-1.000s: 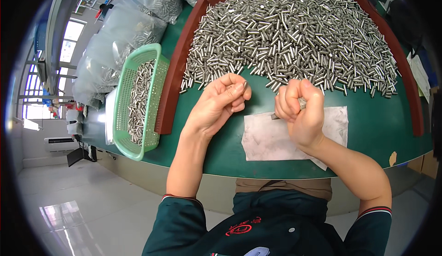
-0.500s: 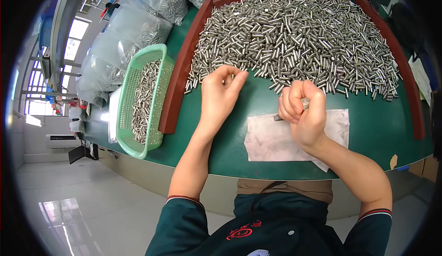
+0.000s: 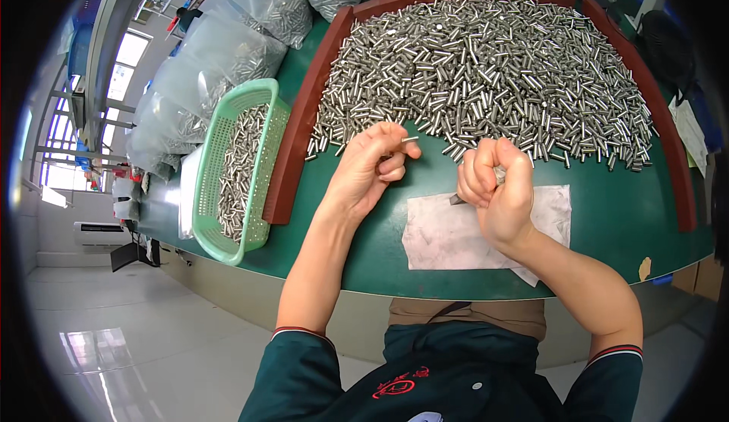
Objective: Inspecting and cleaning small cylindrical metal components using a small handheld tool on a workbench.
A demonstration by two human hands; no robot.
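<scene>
My left hand [image 3: 372, 165] pinches a small metal pin [image 3: 410, 140] between thumb and fingertips, above the near edge of a wide heap of metal pins [image 3: 486, 72]. To its right, my right hand [image 3: 501, 194] is closed in a fist over a stained whitish cloth [image 3: 440, 236] lying on the green tabletop. From the fist's left side sticks out a dark grey end [image 3: 456, 199], and a bit of something pale shows between the curled fingers. What the fist holds is mostly hidden.
Brown-red rails [image 3: 291, 160] border the heap on the left, back and right. Outside the left rail stands a light green plastic basket [image 3: 203, 194] with more pins. Clear bags of pins [image 3: 235, 38] line the table's left and far side.
My left hand has turned and shifted slightly right, and the pin now shows at its fingertips. My right hand stays closed in nearly the same place.
</scene>
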